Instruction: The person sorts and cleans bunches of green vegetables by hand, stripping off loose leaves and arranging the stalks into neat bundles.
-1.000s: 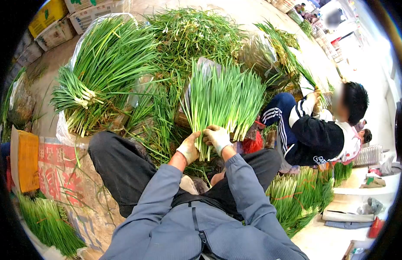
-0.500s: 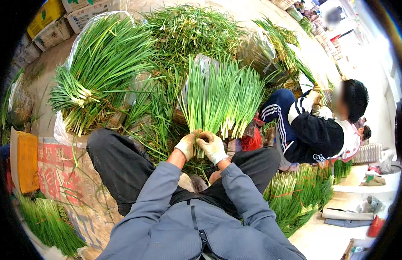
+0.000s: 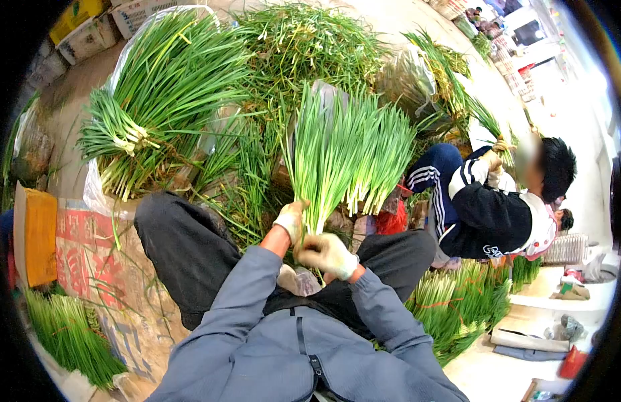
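My left hand (image 3: 292,221), in a pale work glove, is closed round the lower stalks of a bunch of garlic chives (image 3: 318,161), whose green leaves fan away from me. Just below it, my right hand (image 3: 329,256), also gloved, is close to the stalk ends. Its fingers are bent but smeared by motion, so what they hold, if anything, cannot be made out. To the right of the held bunch lie more chives (image 3: 381,157) with their white ends toward me. Both hands are between my knees.
A large heap of chives in a plastic bag (image 3: 91,194) stands at the left, with loose leaves (image 3: 304,47) piled behind. A person (image 3: 495,201) sits at the right, holding chives. Bundled chives (image 3: 458,301) lie lower right, and an orange box (image 3: 36,234) stands at far left.
My right hand has moved down and toward me, away from beside my left hand. My left hand still grips the chives, which have shifted slightly. The view has shifted a little.
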A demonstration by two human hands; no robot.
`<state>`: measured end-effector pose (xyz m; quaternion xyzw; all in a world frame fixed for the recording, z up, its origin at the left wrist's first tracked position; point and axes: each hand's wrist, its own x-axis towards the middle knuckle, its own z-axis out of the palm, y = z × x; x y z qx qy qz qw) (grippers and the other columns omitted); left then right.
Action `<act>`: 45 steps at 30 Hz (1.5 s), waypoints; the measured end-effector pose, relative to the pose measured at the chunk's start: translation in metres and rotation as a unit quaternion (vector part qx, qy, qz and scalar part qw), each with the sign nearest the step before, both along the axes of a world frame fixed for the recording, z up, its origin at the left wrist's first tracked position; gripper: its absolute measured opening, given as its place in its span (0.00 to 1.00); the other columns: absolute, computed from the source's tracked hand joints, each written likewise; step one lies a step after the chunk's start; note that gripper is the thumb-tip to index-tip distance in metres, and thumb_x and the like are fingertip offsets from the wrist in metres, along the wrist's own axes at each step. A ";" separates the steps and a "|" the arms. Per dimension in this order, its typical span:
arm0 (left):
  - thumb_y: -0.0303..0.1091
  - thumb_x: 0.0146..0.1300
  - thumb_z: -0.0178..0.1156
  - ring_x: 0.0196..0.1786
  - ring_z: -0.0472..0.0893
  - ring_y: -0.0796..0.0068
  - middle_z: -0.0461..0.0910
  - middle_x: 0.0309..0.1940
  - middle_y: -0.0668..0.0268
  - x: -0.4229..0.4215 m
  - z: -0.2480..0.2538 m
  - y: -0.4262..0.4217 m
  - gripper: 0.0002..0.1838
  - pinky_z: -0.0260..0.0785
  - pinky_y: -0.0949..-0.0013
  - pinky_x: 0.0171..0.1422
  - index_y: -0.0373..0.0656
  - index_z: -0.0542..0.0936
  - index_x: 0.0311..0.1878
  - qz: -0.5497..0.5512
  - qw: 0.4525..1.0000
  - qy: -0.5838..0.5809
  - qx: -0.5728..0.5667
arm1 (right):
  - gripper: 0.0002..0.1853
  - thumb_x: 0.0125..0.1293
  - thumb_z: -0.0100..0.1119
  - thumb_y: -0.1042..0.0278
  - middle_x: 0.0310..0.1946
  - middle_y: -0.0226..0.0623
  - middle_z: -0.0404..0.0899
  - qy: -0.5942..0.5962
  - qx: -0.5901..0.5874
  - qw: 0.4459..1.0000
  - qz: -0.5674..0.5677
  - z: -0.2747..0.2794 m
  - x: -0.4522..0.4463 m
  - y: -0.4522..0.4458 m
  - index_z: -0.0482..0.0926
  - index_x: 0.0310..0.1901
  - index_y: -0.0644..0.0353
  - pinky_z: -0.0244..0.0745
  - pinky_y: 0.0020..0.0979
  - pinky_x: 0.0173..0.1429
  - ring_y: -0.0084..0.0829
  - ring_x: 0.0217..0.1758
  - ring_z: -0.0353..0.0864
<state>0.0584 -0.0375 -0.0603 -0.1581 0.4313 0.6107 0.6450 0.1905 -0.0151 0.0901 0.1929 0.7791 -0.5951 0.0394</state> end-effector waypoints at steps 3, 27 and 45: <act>0.40 0.71 0.50 0.44 0.85 0.51 0.84 0.45 0.50 -0.001 0.002 0.002 0.20 0.80 0.48 0.52 0.38 0.74 0.59 0.043 0.993 -0.088 0.066 | 0.08 0.60 0.64 0.68 0.32 0.41 0.82 -0.039 -0.084 0.955 0.282 0.024 0.013 -0.014 0.81 0.38 0.63 0.77 0.32 0.48 0.33 0.38 0.82; 0.46 0.74 0.45 0.40 0.85 0.55 0.84 0.43 0.55 0.002 0.017 -0.002 0.21 0.80 0.47 0.45 0.40 0.75 0.57 0.061 0.983 -0.130 0.116 | 0.13 0.64 0.66 0.64 0.28 0.35 0.85 -0.160 0.028 0.941 -0.298 -0.085 -0.013 0.074 0.85 0.43 0.66 0.75 0.26 0.27 0.22 0.23 0.81; 0.40 0.65 0.60 0.68 0.74 0.55 0.71 0.67 0.48 0.034 0.083 -0.025 0.41 0.66 0.62 0.71 0.42 0.54 0.78 -0.304 0.712 0.631 0.054 | 0.42 0.50 0.74 0.60 0.47 0.57 0.82 0.033 0.083 0.917 -0.388 -0.053 -0.050 0.050 0.64 0.64 0.67 0.78 0.40 0.59 0.52 0.52 0.84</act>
